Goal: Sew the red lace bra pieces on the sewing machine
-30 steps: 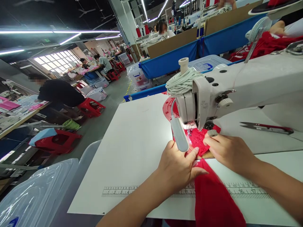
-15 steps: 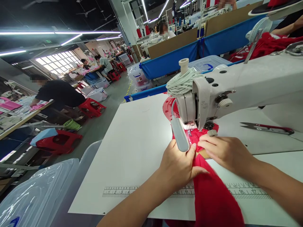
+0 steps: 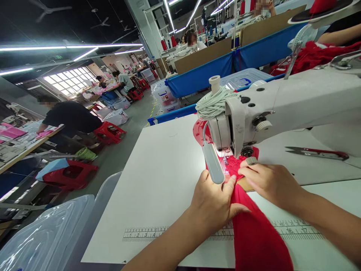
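Observation:
Red fabric [image 3: 255,233] runs from the table's front edge up to the needle area of a white sewing machine [image 3: 296,98]. My left hand [image 3: 213,201] grips the fabric's left side, with thumb and forefinger closed on it just in front of the needle. At the right, my right hand [image 3: 267,180] pinches the lacy red part near the presser foot. A grey lamp [image 3: 213,163] on a bent neck lights the stitching spot and covers part of my left fingers. More red fabric [image 3: 199,131] with a pattern lies behind the machine head.
Thread snips [image 3: 317,153] lie on the machine bed at the right. A printed ruler scale [image 3: 146,234] crosses the white table [image 3: 135,195]. Clear plastic bins [image 3: 47,233] stand at the left. A coil of pale cord [image 3: 217,101] sits on the machine head. Other people work farther back.
The camera view has shifted slightly. Both hands keep their hold on the red fabric near the needle, with little visible movement.

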The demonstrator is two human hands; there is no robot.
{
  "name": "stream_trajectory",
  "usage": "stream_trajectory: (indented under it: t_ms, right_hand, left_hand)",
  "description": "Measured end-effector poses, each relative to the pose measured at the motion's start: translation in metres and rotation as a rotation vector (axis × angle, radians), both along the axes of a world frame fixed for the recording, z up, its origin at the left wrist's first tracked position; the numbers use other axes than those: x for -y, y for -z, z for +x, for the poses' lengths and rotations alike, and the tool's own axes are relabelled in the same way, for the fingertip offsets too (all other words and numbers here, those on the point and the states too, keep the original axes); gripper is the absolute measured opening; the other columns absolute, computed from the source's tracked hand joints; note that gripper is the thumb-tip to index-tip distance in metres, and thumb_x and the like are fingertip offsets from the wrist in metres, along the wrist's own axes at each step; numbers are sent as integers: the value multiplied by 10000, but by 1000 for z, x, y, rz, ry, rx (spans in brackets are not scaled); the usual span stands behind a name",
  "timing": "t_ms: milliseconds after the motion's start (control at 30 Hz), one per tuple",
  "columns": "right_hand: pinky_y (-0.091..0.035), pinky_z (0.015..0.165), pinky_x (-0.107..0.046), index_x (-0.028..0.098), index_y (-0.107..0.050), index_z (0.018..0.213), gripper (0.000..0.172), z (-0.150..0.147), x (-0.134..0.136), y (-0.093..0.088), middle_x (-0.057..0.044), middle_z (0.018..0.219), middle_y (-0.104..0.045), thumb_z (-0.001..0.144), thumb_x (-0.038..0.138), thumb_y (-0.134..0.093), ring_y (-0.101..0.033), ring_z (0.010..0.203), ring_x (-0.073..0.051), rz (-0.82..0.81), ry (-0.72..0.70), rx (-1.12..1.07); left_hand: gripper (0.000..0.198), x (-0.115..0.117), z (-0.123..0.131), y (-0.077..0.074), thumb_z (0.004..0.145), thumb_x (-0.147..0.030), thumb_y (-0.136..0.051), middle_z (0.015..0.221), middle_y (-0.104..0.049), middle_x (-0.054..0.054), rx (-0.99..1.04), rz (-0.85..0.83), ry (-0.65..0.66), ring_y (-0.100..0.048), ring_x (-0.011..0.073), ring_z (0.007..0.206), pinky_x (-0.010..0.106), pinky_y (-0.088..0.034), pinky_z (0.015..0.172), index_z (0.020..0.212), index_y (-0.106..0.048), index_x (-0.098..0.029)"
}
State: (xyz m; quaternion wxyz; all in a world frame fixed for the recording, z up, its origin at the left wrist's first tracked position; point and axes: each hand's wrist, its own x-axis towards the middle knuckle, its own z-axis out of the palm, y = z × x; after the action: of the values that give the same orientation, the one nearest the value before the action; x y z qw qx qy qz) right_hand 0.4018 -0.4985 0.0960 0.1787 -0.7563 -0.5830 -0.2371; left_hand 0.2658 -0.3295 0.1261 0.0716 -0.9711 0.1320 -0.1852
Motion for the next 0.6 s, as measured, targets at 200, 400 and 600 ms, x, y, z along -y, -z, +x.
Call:
stream_trajectory:
  t_ms: [200, 400, 600]
  right_hand:
    - [-224, 390, -245, 152, -650, 854, 317, 1, -2, 1, -33, 758, -643, 752, -12, -398, -463, 450, -100, -46, 49, -3]
    - [-197, 376, -241, 153, -649, 808, 302, 1, -4, -1, -30, 725, -609, 769, 10, -386, -400, 411, -84, -31, 101, 9]
    - [-232, 354, -253, 147, -683, 868, 343, -3, -6, -4, -29, 718, -631, 829, 35, -362, -440, 402, -98, 23, 96, 16]
  left_hand:
    - [762, -3, 1, 4, 974, -651, -184, 1158, -674, 193, -17, 36, -25, -643, 273, 894, 394, -412, 775, 1293, -606, -103]
    - [735, -7, 2, 3, 927, -703, -324, 1169, -665, 188, -28, 34, -66, -624, 315, 1002, 443, -418, 873, 1310, -602, -141]
    - [717, -8, 4, 1, 915, -711, -353, 1247, -640, 157, 13, -9, -47, -576, 326, 1112, 480, -386, 986, 1277, -619, -153]
